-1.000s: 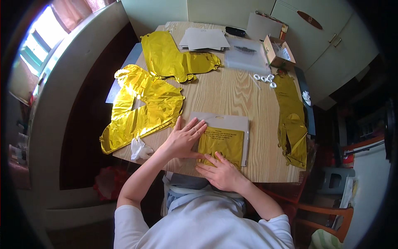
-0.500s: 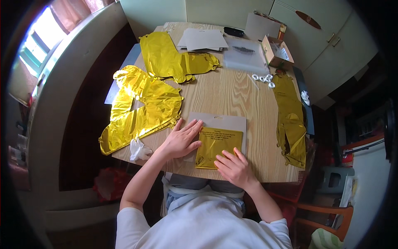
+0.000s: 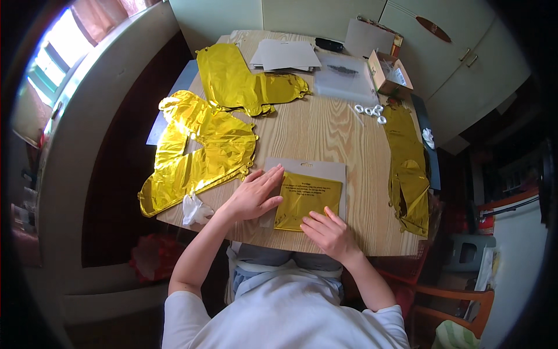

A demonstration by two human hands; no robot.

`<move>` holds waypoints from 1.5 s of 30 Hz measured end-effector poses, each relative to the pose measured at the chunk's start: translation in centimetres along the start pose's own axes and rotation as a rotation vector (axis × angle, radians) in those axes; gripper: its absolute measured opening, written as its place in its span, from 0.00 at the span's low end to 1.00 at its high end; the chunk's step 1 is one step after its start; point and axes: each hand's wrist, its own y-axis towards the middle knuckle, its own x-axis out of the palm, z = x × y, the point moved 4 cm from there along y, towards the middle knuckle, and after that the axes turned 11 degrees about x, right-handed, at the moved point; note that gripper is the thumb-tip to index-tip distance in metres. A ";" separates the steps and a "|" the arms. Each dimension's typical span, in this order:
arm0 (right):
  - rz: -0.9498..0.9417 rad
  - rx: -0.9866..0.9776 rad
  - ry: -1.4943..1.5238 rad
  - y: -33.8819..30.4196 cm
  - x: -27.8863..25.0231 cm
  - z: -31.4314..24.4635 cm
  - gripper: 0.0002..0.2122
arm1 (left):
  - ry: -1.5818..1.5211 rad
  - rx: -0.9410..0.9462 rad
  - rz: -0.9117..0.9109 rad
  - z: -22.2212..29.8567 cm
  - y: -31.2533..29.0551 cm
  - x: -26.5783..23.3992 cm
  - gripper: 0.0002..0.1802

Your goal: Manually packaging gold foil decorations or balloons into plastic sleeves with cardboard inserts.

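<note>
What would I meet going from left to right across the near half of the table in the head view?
Crumpled white wad → left hand → square gold packet → long gold foil piece.

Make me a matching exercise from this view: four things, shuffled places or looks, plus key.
Things:
1. left hand
2. right hand
3. gold packet
4. box

Places or looks:
A. near the far right corner of the table
B. at the packet's lower right
C. squarish, with dark print
D. at the left side of the grey card

Pairs: 1-D, 2-B, 3-C, 4-A
</note>
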 end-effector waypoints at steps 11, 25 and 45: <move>-0.077 0.207 -0.017 -2.8 -3.1 2.9 0.18 | 0.151 0.126 -0.045 5.6 -0.9 0.0 0.36; 0.061 0.152 -0.042 -3.5 -2.6 3.0 0.10 | 0.311 0.270 0.059 8.1 -2.4 1.5 0.19; 0.034 0.135 -0.163 -2.2 -2.9 1.9 0.11 | 0.373 0.215 0.123 8.4 -3.3 1.5 0.17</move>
